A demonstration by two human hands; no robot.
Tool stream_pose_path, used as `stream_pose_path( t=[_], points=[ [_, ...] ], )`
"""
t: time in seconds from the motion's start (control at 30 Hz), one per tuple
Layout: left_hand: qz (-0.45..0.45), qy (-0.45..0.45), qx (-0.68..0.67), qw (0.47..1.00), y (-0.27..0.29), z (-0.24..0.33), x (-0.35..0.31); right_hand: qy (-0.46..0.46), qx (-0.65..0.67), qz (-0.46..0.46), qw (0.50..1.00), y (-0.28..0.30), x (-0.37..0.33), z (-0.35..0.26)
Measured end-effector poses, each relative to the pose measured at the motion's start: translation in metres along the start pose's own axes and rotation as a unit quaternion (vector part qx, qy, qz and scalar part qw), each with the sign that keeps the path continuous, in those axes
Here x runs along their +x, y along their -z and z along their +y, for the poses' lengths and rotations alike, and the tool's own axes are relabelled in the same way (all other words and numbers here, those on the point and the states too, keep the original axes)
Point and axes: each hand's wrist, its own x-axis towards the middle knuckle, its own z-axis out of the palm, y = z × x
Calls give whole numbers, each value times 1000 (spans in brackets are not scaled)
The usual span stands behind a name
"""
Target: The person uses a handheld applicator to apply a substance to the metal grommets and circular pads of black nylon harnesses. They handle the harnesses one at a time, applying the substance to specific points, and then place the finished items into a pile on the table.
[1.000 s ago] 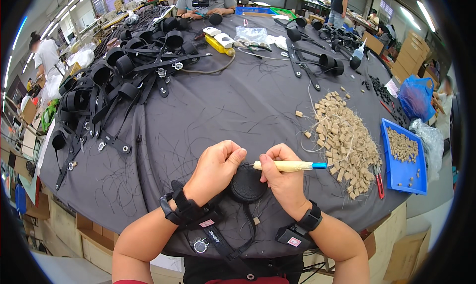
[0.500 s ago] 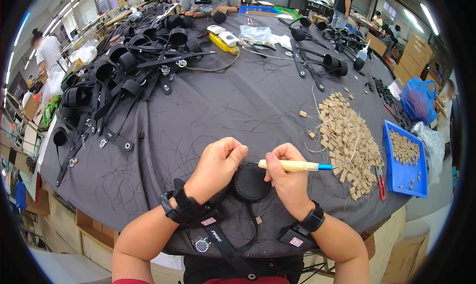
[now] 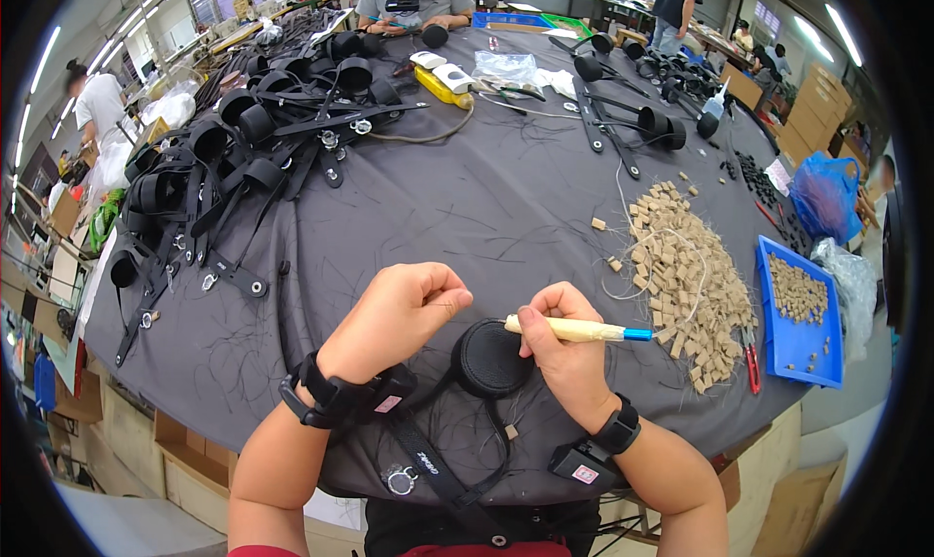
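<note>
A round black cup-shaped piece (image 3: 493, 360) with a stitched rim lies on the dark cloth before me, a strap trailing from it toward my body. My right hand (image 3: 566, 348) grips an awl-like tool (image 3: 582, 330) with a cream handle and blue end. Its working end is at the cup's upper rim; the tip is too small to make out. My left hand (image 3: 394, 314) is raised to the left of the cup, thumb and fingers pinched together. Whatever lies in that pinch, perhaps thread, does not show. A black strap with a clear ring (image 3: 401, 479) lies near my waist.
Small tan blocks (image 3: 681, 289) are heaped at the right, beside red-handled pliers (image 3: 751, 362) and a blue tray (image 3: 800, 370). Black strapped cups (image 3: 209, 139) pile up at the left. A yellow bottle (image 3: 443, 88) lies farther back. Across the table sits another person (image 3: 416, 2).
My left hand has moved left, away from the cup's rim, still pinched. The right hand and its tool have barely shifted.
</note>
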Motion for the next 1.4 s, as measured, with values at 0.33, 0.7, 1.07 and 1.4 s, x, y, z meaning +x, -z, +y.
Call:
stream_pose_path(
  t=[0.33,0.7,1.07,1.4],
  points=[
    [-86,-89,162,979,6,10,-10,26,4,2,1000,1,-1,2],
    [-49,-85,-54,994,-12,-10,-1,21,-15,2,1000,-1,-1,1],
    [-32,-17,-114,993,-16,-8,1,4,-20,3,1000,-3,2,1],
    [-25,-21,-130,991,-19,-12,2,-2,-35,-7,999,-4,2,1]
  ],
)
